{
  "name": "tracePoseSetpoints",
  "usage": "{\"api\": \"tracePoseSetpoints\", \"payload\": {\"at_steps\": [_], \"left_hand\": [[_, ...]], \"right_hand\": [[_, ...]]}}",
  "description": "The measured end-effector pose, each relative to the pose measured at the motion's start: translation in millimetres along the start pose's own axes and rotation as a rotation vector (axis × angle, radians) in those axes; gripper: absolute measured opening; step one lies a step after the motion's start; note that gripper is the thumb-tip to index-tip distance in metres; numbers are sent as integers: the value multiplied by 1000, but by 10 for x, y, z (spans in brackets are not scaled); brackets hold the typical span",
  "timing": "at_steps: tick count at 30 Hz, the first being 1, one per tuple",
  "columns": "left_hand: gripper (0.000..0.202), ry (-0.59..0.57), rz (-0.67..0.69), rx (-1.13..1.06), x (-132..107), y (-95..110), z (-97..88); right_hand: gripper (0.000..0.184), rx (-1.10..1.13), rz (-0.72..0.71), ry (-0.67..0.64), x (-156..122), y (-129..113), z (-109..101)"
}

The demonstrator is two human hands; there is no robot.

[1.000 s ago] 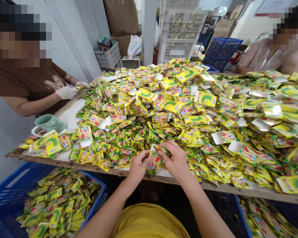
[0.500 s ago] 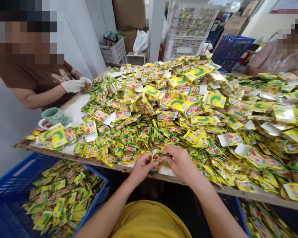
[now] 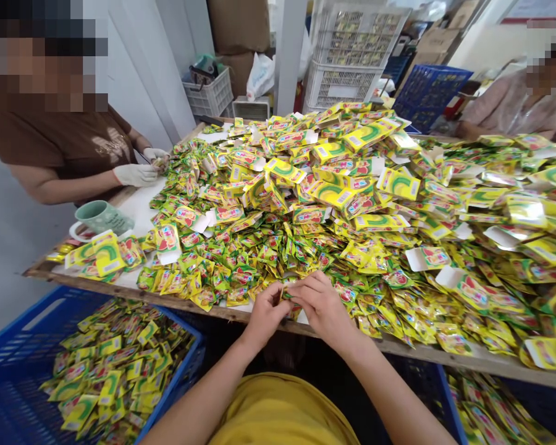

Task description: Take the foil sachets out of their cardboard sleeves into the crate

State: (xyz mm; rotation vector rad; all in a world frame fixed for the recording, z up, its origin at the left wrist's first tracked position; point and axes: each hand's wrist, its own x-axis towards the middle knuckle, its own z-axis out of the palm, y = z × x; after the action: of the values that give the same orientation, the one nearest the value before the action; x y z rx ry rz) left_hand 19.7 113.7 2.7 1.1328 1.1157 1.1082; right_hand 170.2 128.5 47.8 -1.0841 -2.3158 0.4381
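Note:
At the table's near edge, my left hand [image 3: 267, 315] is closed around a small yellow-green carton [image 3: 283, 293], mostly hidden behind the fingers. My right hand [image 3: 322, 306] meets it from the other side, its fingertips pressed together at the carton's end. Whether a sachet is between those fingertips I cannot see. Just beyond both hands lies a heap of small green and yellow foil sachets [image 3: 264, 250]. Yellow cartons with a red fruit print and white flaps [image 3: 336, 194] are piled higher behind the sachets.
Below the table [image 3: 139, 191] at left, a blue crate [image 3: 32, 321] holds many filled-looking cartons. A green mug [image 3: 104, 217] stands at the left corner. A co-worker in white gloves [image 3: 136, 175] handles something across the left side. Another person [image 3: 505, 102] sits far right. White crates [image 3: 343, 83] are stacked behind.
My right hand has moved left and closed in against my left hand, covering the carton that showed more before. The co-worker's gloved hands have shifted slightly.

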Motion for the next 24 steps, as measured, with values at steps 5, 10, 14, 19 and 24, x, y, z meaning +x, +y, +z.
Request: {"api": "tracePoseSetpoints", "payload": {"at_steps": [5, 10, 14, 19, 24], "left_hand": [[23, -52, 11, 31, 23, -62, -14], [29, -121, 6, -33, -26, -56, -129], [28, -82, -60, -39, -59, 18, -155], [20, -137, -172, -238, -21, 86, -243], [30, -164, -224, -356, -63, 96, -245]], "right_hand": [[16, -39, 90, 11, -54, 14, -27], [22, 280, 245, 124, -192, 64, 62], [26, 771, 620, 262, -261, 64, 206], [26, 962, 634, 192, -270, 13, 277], [19, 1112, 701, 153, -229, 53, 300]]}}
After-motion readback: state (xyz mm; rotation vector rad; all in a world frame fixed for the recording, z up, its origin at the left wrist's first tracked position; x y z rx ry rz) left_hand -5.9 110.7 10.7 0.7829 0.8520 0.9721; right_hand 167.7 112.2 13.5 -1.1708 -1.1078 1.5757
